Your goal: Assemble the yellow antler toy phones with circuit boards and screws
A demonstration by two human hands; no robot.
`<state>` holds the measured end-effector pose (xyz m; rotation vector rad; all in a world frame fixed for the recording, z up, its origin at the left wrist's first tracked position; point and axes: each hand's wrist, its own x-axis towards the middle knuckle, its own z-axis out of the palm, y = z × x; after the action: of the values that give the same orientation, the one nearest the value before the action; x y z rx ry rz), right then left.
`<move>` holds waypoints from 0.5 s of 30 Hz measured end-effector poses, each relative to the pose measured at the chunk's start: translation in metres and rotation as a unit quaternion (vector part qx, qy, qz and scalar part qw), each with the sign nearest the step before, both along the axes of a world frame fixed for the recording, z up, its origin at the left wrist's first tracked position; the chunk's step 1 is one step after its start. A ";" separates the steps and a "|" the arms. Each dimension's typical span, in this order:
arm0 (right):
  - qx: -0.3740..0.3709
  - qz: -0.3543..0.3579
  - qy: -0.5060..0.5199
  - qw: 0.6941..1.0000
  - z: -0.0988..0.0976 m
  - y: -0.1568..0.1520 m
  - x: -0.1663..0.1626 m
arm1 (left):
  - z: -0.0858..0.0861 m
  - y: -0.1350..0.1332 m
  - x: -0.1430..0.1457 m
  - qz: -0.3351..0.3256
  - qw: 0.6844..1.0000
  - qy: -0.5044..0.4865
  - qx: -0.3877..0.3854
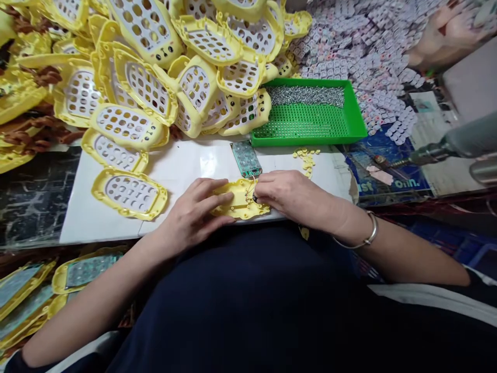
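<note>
In the head view, a yellow plastic shell (236,206) lies inside-up at the front edge of the white work surface. My left hand (200,207) grips its left end, fingers over the rim and inside. At the other end, my right hand (285,194) pinches a small dark round part (255,198) against the shell; the fingertips partly hide it. Thin wires run from there toward a green circuit board (246,158), which lies just beyond the shell. Left of my left hand sits another yellow shell (130,192) with a white perforated panel.
A pile of yellow shells (147,85) rises behind. The green tray (310,140) holds metal screws. Small yellow pieces (308,160) lie near my right hand. White keypad pieces (361,57) heap at the back right. A power screwdriver (446,147) points in from the right. Shells with boards (91,269) sit lower left.
</note>
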<state>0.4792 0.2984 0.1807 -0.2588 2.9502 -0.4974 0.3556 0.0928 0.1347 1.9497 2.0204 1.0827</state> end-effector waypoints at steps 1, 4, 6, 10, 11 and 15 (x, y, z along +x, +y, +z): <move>0.000 0.007 -0.014 1.000 0.001 0.001 -0.003 | 0.000 0.000 0.000 0.000 1.000 0.001 0.000; -0.025 0.006 -0.018 1.000 0.001 0.001 -0.004 | -0.001 0.001 0.000 -0.002 1.000 0.008 0.010; -0.052 -0.009 -0.001 0.999 0.002 0.002 0.000 | -0.001 0.002 0.001 -0.002 1.000 0.012 0.023; -0.121 -0.040 0.036 0.991 0.005 0.008 0.008 | -0.001 0.000 0.002 0.010 1.000 0.027 0.012; -0.124 -0.059 0.051 0.989 0.005 0.011 0.008 | 0.000 0.000 0.003 0.010 0.999 0.033 0.004; -0.031 -0.178 0.066 0.981 0.003 0.015 -0.007 | 0.007 0.001 0.003 0.042 0.999 0.012 0.007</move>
<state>0.4726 0.3137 0.1838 0.2457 3.1248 -0.6372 0.3586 0.0940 0.1413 1.9084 2.1306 1.0992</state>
